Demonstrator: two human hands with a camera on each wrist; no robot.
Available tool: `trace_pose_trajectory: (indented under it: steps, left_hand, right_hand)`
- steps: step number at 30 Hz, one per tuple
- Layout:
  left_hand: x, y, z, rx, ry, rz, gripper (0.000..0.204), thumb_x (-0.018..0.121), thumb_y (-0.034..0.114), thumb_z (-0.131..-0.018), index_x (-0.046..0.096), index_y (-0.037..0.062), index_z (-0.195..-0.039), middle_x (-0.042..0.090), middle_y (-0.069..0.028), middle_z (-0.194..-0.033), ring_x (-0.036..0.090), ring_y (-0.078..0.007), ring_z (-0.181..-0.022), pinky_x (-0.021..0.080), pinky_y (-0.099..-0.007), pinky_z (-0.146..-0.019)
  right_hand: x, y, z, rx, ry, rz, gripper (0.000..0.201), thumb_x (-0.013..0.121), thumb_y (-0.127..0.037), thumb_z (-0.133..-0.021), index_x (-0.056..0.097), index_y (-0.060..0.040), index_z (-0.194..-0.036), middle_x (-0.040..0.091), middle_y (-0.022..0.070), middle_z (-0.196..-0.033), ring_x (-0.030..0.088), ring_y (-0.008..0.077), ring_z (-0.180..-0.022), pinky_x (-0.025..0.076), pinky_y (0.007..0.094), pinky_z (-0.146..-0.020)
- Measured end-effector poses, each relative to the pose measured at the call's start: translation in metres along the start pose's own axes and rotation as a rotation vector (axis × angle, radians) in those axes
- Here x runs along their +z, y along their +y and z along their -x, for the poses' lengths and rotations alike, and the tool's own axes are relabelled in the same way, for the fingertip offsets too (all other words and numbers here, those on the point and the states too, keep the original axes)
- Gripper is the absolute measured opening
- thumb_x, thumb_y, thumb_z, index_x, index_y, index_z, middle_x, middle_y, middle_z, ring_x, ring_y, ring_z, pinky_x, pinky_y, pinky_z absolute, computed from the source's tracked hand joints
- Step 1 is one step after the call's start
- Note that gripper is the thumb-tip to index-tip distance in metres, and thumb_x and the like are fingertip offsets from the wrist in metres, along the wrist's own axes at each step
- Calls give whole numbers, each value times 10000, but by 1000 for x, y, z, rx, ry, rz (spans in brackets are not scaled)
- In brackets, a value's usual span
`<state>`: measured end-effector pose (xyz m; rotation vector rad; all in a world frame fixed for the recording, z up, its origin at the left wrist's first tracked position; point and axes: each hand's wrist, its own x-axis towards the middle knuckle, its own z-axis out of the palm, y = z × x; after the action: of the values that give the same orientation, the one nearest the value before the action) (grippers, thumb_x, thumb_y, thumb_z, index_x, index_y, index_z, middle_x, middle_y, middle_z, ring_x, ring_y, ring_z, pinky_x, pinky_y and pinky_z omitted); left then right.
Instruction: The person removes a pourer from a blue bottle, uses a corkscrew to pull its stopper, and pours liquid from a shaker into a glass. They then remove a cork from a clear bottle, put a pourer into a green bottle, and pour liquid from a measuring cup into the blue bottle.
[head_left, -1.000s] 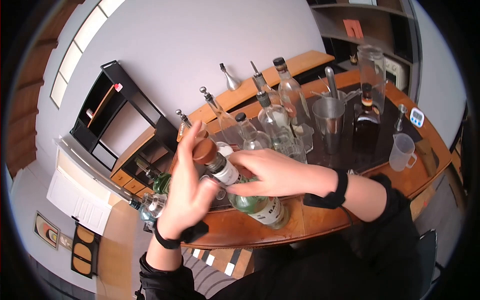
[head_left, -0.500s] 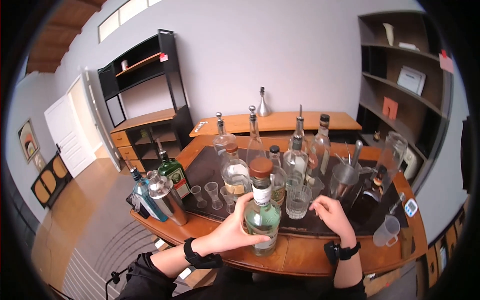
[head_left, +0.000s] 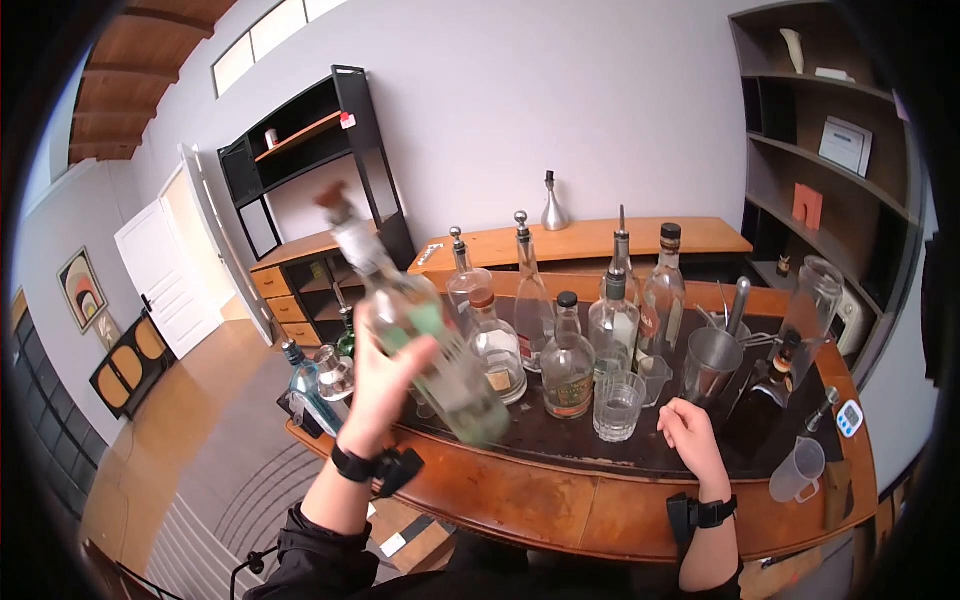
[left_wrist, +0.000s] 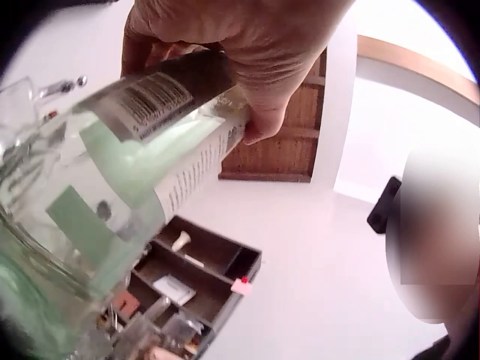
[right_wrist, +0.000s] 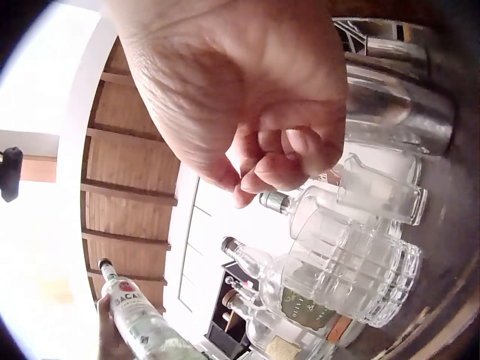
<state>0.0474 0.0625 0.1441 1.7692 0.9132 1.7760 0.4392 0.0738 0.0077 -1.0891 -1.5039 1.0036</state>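
Lifted above the left part of the table, a clear green-tinted bottle (head_left: 425, 340) with a brown cap leans to the left, blurred. My left hand (head_left: 375, 390) grips its body, and in the left wrist view the fingers and thumb wrap round the labelled bottle (left_wrist: 135, 165). My right hand (head_left: 692, 440) holds nothing; its fingers are loosely curled just right of a cut-glass tumbler (head_left: 617, 408). In the right wrist view the hand (right_wrist: 247, 97) hangs near the tumbler (right_wrist: 352, 262), apart from it.
Several bottles, among them a dark-capped one (head_left: 568, 375), stand mid-table behind the tumbler. A metal shaker cup (head_left: 708, 365), a plastic jug (head_left: 797, 470) and a timer (head_left: 849, 419) are at the right. A blue bottle (head_left: 312, 395) and a cocktail shaker (head_left: 333, 375) stand at the left.
Both hands were at the bottle's neck; then my right hand moved off to beside the tumbler. My left hand has since raised the bottle, moved it left and tilted it.
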Motion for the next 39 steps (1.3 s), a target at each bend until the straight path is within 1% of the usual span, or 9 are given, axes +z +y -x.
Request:
trace_pose_trajectory:
  steps: [2,4,5,7,12,16,20,29,39]
  left_hand:
    - [-7,0,-24,42,214,-31,633,748,122,-798,368,46,-1298,543,-90,-1188,562,-187,-1088,479,-344,-940]
    - [-14,-11,-45,136,338,-243,665,764,127,-789,358,22,-1304,526,-114,-1201,551,-197,-1098,471,-341,-941]
    - [-14,-20,-54,138,332,-245,665,764,127,-789,358,22,-1304,526,-114,-1201,551,-197,-1098,471,-341,-941]
    - [-13,-39,-69,153,455,-365,713,788,139,-769,346,0,-1311,497,-137,-1224,536,-206,-1110,460,-343,-945]
    - [-25,-105,-94,210,461,-560,783,809,187,-737,323,-37,-1309,468,-203,-1227,519,-296,-1132,425,-388,-973]
    - [-26,-131,-90,27,446,-561,789,814,216,-697,343,-28,-1281,499,-199,-1195,547,-294,-1107,444,-387,-956]
    - [-34,-160,-87,-81,461,-621,780,827,229,-666,361,-21,-1239,528,-198,-1156,580,-303,-1058,474,-392,-915]
    - [-53,-205,-85,-214,457,-684,781,852,211,-614,365,-27,-1177,538,-219,-1112,600,-325,-1016,500,-401,-877]
    - [-54,-210,-78,-281,439,-610,774,856,206,-630,364,-22,-1183,538,-211,-1121,597,-318,-1039,499,-389,-883]
  right_hand:
    - [2,-2,2,2,6,2,253,550,-139,-965,555,-28,-738,502,-33,-617,454,27,-547,349,207,-495]
    - [3,-1,1,-17,-3,1,258,557,-148,-965,551,-29,-736,494,-36,-613,450,26,-553,348,212,-496]
    - [3,-1,1,-17,2,-4,258,557,-148,-965,551,-29,-736,494,-36,-613,450,26,-553,348,212,-496]
    - [2,-1,2,-14,16,10,265,560,-153,-966,549,-28,-733,493,-39,-614,448,25,-564,346,212,-503]
    - [0,2,2,-15,22,12,266,562,-156,-966,558,-16,-740,507,-31,-621,463,32,-578,357,220,-519]
    - [1,0,3,-34,34,56,260,569,-155,-960,566,0,-752,510,-18,-623,474,42,-590,374,232,-540]
    - [2,3,2,-50,21,101,256,571,-160,-960,575,8,-767,494,-14,-623,424,51,-590,360,247,-546]
    - [2,-2,4,-27,28,132,256,578,-164,-954,584,6,-762,470,-6,-606,408,53,-592,348,252,-544]
    - [4,-4,6,-24,21,128,251,578,-159,-953,583,6,-764,474,-5,-608,410,52,-590,355,254,-543]
